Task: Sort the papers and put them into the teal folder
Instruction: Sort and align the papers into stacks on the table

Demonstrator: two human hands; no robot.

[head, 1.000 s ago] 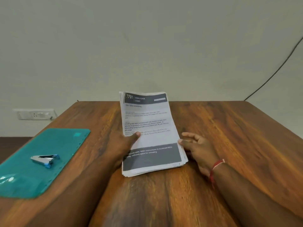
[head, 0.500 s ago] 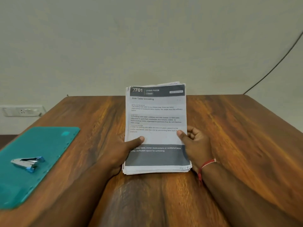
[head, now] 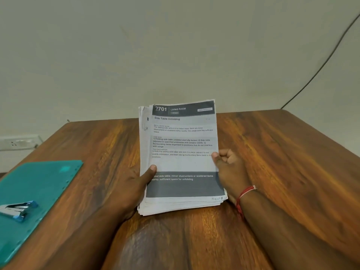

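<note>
Head view, left hand [head: 132, 185] and right hand [head: 232, 172] clasping paper stack [head: 183, 164], thumbs on top, stack seemingly tilted

Top sheet of paper stack [head: 183, 152], dark header band: "2701 | LIVING ROOM". Title under it: "Side Table Unfolding". Small headings partly readable: "TASK GOAL", "TASK DESCRIPTION". Body readable in part: "1) Folding side table unfolded and fully locked, 2) Side table adjusted to specified orientation and remains stable". Lower dark band: "...side table, minor obstructions or scattered items nearby, sufficient space for unfolding". Handwritten note at bottom right corner, unreadable.
</note>
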